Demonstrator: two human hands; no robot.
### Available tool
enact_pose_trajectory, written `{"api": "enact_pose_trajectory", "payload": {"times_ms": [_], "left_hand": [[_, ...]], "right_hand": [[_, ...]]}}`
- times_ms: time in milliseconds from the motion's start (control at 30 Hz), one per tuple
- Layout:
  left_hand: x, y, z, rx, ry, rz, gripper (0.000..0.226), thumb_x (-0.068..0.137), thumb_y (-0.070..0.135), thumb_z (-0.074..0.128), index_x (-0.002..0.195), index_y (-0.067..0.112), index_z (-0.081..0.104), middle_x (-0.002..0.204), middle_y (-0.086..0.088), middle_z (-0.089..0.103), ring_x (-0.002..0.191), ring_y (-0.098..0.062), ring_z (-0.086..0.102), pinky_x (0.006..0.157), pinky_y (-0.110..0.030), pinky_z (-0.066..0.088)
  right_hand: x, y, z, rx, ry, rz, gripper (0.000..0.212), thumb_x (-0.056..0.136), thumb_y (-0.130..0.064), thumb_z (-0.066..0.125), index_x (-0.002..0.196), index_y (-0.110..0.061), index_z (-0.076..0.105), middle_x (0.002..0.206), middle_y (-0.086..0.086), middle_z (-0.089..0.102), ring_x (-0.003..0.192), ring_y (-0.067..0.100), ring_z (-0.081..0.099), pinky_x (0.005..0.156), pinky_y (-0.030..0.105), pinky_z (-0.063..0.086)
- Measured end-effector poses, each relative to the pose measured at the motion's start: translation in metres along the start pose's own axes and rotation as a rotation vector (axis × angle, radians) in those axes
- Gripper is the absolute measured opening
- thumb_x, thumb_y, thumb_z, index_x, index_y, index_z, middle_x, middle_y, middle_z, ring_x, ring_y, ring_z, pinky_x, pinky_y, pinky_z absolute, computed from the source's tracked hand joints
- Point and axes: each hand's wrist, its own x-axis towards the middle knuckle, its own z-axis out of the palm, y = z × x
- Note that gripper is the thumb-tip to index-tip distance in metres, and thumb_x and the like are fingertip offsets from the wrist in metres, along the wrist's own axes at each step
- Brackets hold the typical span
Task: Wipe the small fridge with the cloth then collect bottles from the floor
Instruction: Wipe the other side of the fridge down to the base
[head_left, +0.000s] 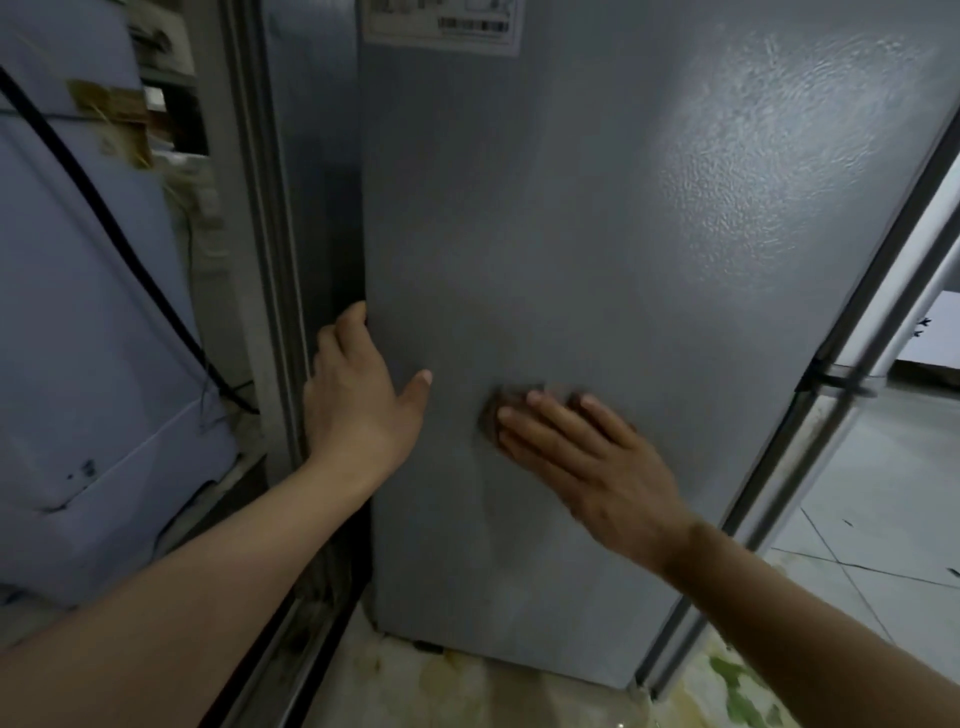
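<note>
Against the grey side panel of the small fridge (597, 234), the left hand (358, 400) is curling its fingers round the panel's left edge, grasping it. To its right, the right hand (587, 462) is pressing flat, fingers straight, on a dark cloth (496, 413) against the panel.

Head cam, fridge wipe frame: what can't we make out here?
- Cloth: head view, mostly hidden under the right hand and motion-blurred.
- Left hand fingertips: curl behind the fridge panel's edge.
- Sticker: cut off by the top edge, print too blurred to read.
- Bottles: none in view; the floor shows only in part.
</note>
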Motion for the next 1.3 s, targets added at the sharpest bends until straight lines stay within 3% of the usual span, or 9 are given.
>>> {"api": "enact_pose_trajectory", "payload": {"times_ms": [200,433,567,733,800,867,1000,1200,1300], "left_hand": [[0.002,-0.012,-0.005,-0.136,-0.068,0.064,0.076,0.082,0.035,0.066,0.143,0.028,0.021,0.136,-0.002,0.037,0.116,-0.017,0.044,0.095,-0.034,0.041],[0.001,-0.034,-0.013,-0.227,-0.178,0.168,0.078,0.085,0.021,0.064,0.146,0.037,0.018,0.131,0.014,0.036,0.110,-0.006,0.045,0.090,-0.026,0.039],[0.004,-0.049,-0.022,-0.297,-0.283,0.173,0.074,0.085,0.014,0.063,0.142,0.039,0.025,0.126,0.013,0.047,0.105,-0.005,0.053,0.093,-0.031,0.046],[0.005,-0.072,-0.019,-0.389,-0.428,0.025,0.074,0.085,0.006,0.062,0.137,0.045,0.026,0.110,0.017,0.054,0.088,-0.001,0.062,0.082,-0.027,0.053],[0.001,-0.079,-0.017,-0.394,-0.493,-0.001,0.076,0.085,0.005,0.060,0.137,0.048,0.024,0.111,0.015,0.054,0.087,-0.002,0.062,0.082,-0.029,0.055],[-0.004,-0.085,-0.017,-0.363,-0.509,0.006,0.075,0.086,0.007,0.059,0.136,0.049,0.022,0.107,0.019,0.054,0.089,-0.001,0.061,0.083,-0.029,0.054],[-0.016,-0.101,-0.024,-0.250,-0.424,-0.019,0.080,0.086,0.010,0.059,0.143,0.042,0.013,0.111,0.015,0.052,0.093,-0.001,0.057,0.086,-0.030,0.052],[-0.019,-0.114,-0.030,-0.210,-0.398,0.004,0.078,0.086,0.013,0.060,0.145,0.036,0.015,0.115,0.011,0.049,0.091,0.000,0.054,0.079,-0.020,0.049],[-0.020,-0.113,-0.024,-0.234,-0.402,-0.039,0.078,0.085,0.009,0.059,0.144,0.036,0.015,0.115,0.009,0.049,0.091,-0.002,0.054,0.083,-0.025,0.050]], "right_hand": [[0.059,0.012,-0.007,0.055,0.286,0.433,0.050,0.093,-0.015,0.043,0.143,-0.013,0.041,0.151,0.004,0.032,0.143,0.027,0.023,0.115,0.045,0.018],[0.028,-0.056,0.024,0.069,-0.095,-0.066,0.051,0.093,-0.018,0.032,0.143,-0.013,0.040,0.152,-0.001,0.029,0.142,0.024,0.024,0.116,0.038,0.015],[0.067,-0.033,0.013,0.057,0.028,0.039,0.058,0.090,-0.019,0.039,0.147,-0.008,0.031,0.155,0.007,0.024,0.144,0.027,0.019,0.119,0.041,0.011],[0.125,-0.031,0.012,0.068,0.226,0.295,0.055,0.091,-0.013,0.046,0.145,-0.010,0.036,0.153,0.007,0.031,0.144,0.029,0.020,0.118,0.045,0.010],[0.120,-0.046,0.023,0.048,0.189,0.231,0.054,0.091,-0.014,0.044,0.145,-0.013,0.037,0.152,0.005,0.032,0.143,0.028,0.021,0.118,0.045,0.008],[0.106,-0.063,0.034,0.002,0.069,0.010,0.051,0.091,-0.017,0.041,0.142,-0.013,0.043,0.150,0.004,0.036,0.142,0.027,0.024,0.117,0.046,0.009],[0.094,-0.084,0.035,-0.024,-0.137,-0.199,0.048,0.090,-0.018,0.034,0.133,-0.016,0.055,0.142,0.003,0.048,0.135,0.025,0.039,0.115,0.045,0.017],[0.143,-0.045,0.021,-0.006,0.217,0.068,0.040,0.096,-0.012,0.043,0.134,-0.012,0.053,0.141,0.007,0.049,0.133,0.029,0.043,0.111,0.050,0.022],[0.143,-0.044,0.027,-0.001,0.259,0.115,0.045,0.096,-0.016,0.043,0.141,-0.014,0.045,0.147,0.006,0.042,0.138,0.029,0.034,0.114,0.051,0.019]]}}
